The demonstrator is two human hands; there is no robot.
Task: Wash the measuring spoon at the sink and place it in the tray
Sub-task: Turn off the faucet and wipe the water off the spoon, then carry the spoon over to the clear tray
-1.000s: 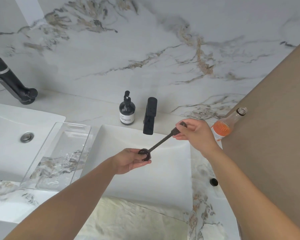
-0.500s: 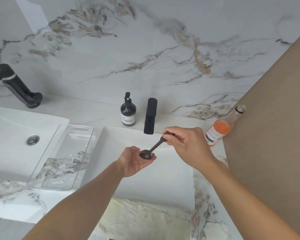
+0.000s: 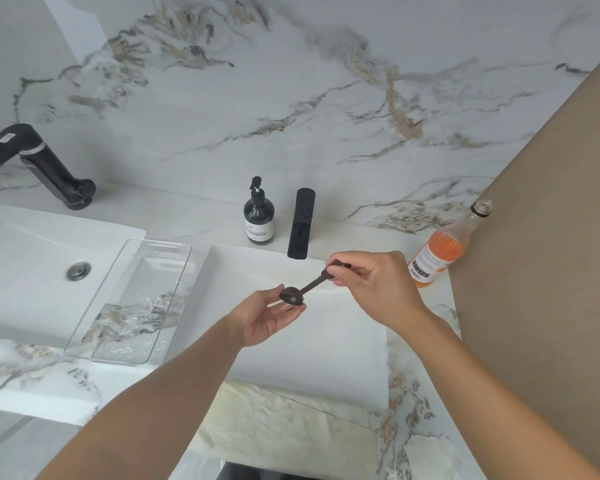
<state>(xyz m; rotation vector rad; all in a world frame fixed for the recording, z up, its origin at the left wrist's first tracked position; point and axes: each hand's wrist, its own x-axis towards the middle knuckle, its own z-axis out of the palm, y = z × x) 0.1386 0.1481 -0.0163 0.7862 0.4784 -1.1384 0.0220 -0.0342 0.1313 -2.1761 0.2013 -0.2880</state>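
Measuring spoon (image 3: pixel 307 288) now turned bowl-down over open left hand (image 3: pixel 269 315); a second ago bowl sat between left fingers, rubbed. Right hand (image 3: pixel 374 287) fingers pinch handle end; left fingers released, cupped beneath bowl, contact unclear. Spoon over sink (image 3: pixel 343 341), below faucet (image 3: pixel 301 228); no water visible. Likely shaking off; tray (image 3: pixel 118 355) at 9 o'clock, next stop.

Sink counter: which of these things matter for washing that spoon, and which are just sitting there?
In use:
measuring spoon
right hand pinching its handle
left hand under its bowl
sink
faucet
clear tray

Just sitting:
soap dispenser
orange bottle
second sink
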